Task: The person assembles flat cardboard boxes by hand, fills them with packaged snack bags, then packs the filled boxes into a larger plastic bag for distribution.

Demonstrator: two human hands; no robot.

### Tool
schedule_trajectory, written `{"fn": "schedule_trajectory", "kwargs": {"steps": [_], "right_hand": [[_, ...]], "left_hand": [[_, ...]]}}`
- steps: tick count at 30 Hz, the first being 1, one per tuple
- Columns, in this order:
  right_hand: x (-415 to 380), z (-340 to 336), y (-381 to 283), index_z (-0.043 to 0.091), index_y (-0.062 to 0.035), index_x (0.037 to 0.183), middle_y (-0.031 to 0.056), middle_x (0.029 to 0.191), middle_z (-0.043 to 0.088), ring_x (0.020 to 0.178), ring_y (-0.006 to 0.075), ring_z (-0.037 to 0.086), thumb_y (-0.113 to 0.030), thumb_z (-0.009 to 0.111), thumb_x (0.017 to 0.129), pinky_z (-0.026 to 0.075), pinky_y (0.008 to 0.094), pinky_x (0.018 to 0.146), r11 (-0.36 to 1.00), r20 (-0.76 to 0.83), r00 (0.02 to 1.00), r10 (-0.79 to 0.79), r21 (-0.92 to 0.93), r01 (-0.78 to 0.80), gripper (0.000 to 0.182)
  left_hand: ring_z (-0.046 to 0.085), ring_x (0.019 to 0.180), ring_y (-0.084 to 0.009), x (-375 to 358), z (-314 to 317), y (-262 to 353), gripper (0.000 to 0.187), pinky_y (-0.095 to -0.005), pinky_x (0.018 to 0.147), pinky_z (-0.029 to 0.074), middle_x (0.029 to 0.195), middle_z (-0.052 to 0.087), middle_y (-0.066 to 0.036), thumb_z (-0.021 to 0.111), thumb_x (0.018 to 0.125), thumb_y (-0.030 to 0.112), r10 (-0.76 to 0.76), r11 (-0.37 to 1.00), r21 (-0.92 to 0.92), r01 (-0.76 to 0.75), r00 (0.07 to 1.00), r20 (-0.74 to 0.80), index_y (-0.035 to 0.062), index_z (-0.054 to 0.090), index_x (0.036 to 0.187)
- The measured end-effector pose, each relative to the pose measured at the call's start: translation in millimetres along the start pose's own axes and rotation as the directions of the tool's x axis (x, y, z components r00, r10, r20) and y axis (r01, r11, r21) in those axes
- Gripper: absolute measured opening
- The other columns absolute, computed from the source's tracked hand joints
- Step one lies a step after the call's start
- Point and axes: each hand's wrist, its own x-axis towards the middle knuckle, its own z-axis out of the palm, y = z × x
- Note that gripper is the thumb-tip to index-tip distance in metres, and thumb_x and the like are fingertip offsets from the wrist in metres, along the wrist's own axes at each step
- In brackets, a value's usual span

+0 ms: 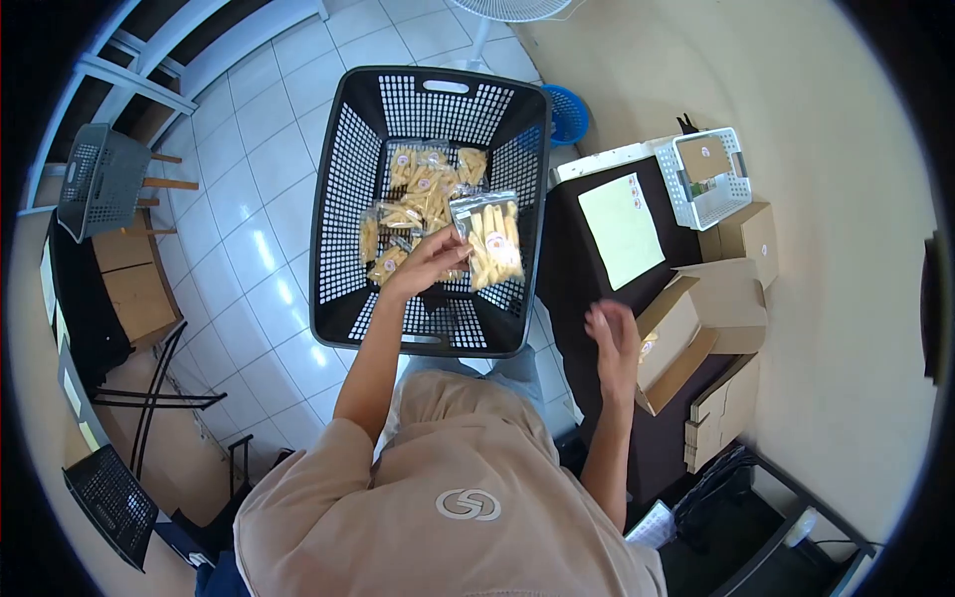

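Observation:
My left hand [434,263] pinches the edge of a clear bag of pale yellow sticks [493,242] with a round label. The bag is held over the right side of a large black basket [331,239]. Several similar bags [428,189] lie on the basket's bottom. Over the dark table, my right hand [615,338] is raised beside an open cardboard box [676,338], fingers apart and holding nothing. Something yellow with a label shows at the box's near left edge, partly hidden by that hand.
On the dark table [577,229] lie a light green sheet [622,231], a white basket [718,204] and flat stacked cardboard [718,413]. A closed box [758,244] stands by the wall. A blue bin [567,114], a fan [512,8] and a grey basket [95,179] stand farther off.

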Motion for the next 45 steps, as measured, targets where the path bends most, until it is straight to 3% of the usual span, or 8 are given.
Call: {"fn": "schedule_trajectory", "kwargs": {"steps": [4,7,10,15,26,34,42,45], "right_hand": [[23.1,51.7,-68.1,0.045,0.0000,0.132,0.0146,0.114,0.062,0.100,0.0190,0.061,-0.009,0.064,0.091,0.049,0.0294,0.085,0.944,0.297,0.954,-0.045,0.325,-0.056,0.045],[25.2,64.9,-98.9,0.052,0.0031,0.125,0.0089,0.106,0.065,0.092,0.0105,0.061,-0.007,0.066,0.090,0.050,0.0270,0.082,0.977,0.426,0.894,-0.140,0.206,0.055,0.039],[14.2,69.3,-122.9,0.057,0.0040,0.118,0.0072,0.103,0.067,0.089,0.0081,0.062,-0.006,0.065,0.090,0.051,0.0250,0.077,0.941,0.308,0.929,-0.208,0.324,0.103,0.031],[-0.5,53.1,-139.9,0.060,0.0037,0.115,0.0060,0.098,0.068,0.083,0.0071,0.062,-0.007,0.065,0.091,0.051,0.0234,0.072,0.932,0.234,0.939,-0.251,0.321,0.169,0.027],[0.2,-50.6,-128.6,0.057,0.0050,0.117,0.0078,0.101,0.067,0.088,0.0077,0.061,-0.004,0.063,0.091,0.050,0.0246,0.076,0.914,0.349,0.895,-0.279,0.381,0.137,0.028],[-6.1,-121.5,-102.6,0.059,0.0037,0.115,0.0069,0.102,0.067,0.089,0.0092,0.062,-0.011,0.064,0.093,0.051,0.0261,0.076,0.893,0.167,0.954,-0.250,0.421,0.160,0.027],[-5.4,-201.8,-60.7,0.061,0.0033,0.111,0.0070,0.098,0.068,0.086,0.0090,0.063,-0.008,0.064,0.092,0.052,0.0257,0.074,0.874,0.214,0.938,-0.272,0.463,0.147,0.022],[-9.9,-219.7,-47.4,0.061,0.0033,0.109,0.0068,0.097,0.067,0.087,0.0092,0.063,-0.006,0.065,0.091,0.052,0.0261,0.075,0.861,0.133,0.952,-0.276,0.474,0.183,0.021]], "left_hand": [[0.059,0.092,-0.0099,-31.2,33.4,65.0,0.011,-0.0272,0.081,0.051,0.097,0.060,-0.002,0.055,0.098,0.012,0.142,0.988,0.044,-0.149,0.981,0.132,0.0027,0.054,0.105],[0.055,0.091,-0.0086,-42.0,56.2,95.8,0.012,-0.0244,0.080,0.047,0.098,0.057,-0.002,0.054,0.097,0.009,0.252,0.953,0.120,-0.278,0.948,0.194,0.0021,0.054,0.107],[0.054,0.093,-0.0074,-42.7,90.5,108.4,0.015,-0.0239,0.080,0.045,0.101,0.056,-0.004,0.057,0.095,0.009,0.427,0.904,-0.057,-0.424,0.903,0.047,0.0000,0.053,0.107],[0.060,0.071,-0.0052,-50.8,146.4,128.2,0.014,-0.0208,0.060,0.048,0.084,0.067,-0.005,0.063,0.091,0.007,0.535,0.839,0.239,-0.489,0.823,-0.192,-0.0040,0.058,0.098],[0.058,0.066,-0.0037,-41.3,228.6,128.6,0.011,-0.0207,0.056,0.045,0.074,0.066,-0.005,0.063,0.090,0.007,0.605,0.759,0.378,-0.530,0.789,-0.107,-0.0040,0.058,0.092],[0.055,0.059,-0.0059,-26.8,311.5,106.2,0.009,-0.0245,0.054,0.044,0.066,0.061,-0.009,0.062,0.088,0.003,0.595,0.698,0.474,-0.537,0.803,0.033,-0.0035,0.057,0.089],[0.060,0.070,-0.0094,-8.5,367.4,66.8,0.015,-0.0238,0.062,0.049,0.082,0.066,-0.009,0.064,0.087,0.004,0.492,0.733,0.465,-0.497,0.859,0.142,-0.0046,0.059,0.099],[0.063,0.084,-0.0124,6.2,389.1,61.0,0.020,-0.0250,0.072,0.053,0.099,0.065,-0.010,0.067,0.085,0.002,0.579,0.790,0.191,-0.582,0.812,0.079,-0.0051,0.060,0.102]]}}
